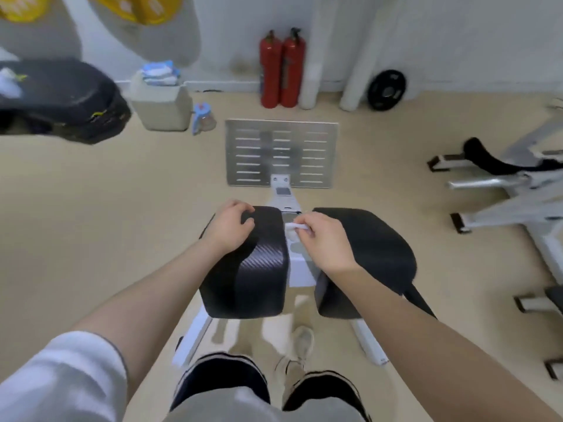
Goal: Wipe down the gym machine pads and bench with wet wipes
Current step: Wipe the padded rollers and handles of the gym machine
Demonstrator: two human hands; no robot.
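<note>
Head view: a person stands over a gym machine with two black pads side by side and a white frame between them.
Left pad: the left pad point(253, 269) is textured black, nearest the person's left arm, its inner edge facing the gap.
Left hand: the left hand point(230, 225) rests on the far top corner of that pad, fingers curled over its edge, gripping it to brace.
Right hand: the right hand point(316, 239) sits over the gap, fingers pressed together in a pinch on a small white wet wipe point(294, 227).
Wipe position: the wipe touches or hangs just beside the left pad's inner far corner; exact contact is hard to tell.
Right pad: the right pad point(374, 254) lies partly under the right forearm.
Step in hand: probably wiping the inner edges by the gap.
Doing it well: open the wipe flatter, press it along the whole side face, work far to near, keep the bracing hand off cleaned areas.
Risk: a bunched wipe skips the textured grooves.
Supplies: a blue-and-white pack point(160, 73), maybe wipes, sits on a grey container near the wall.
</note>
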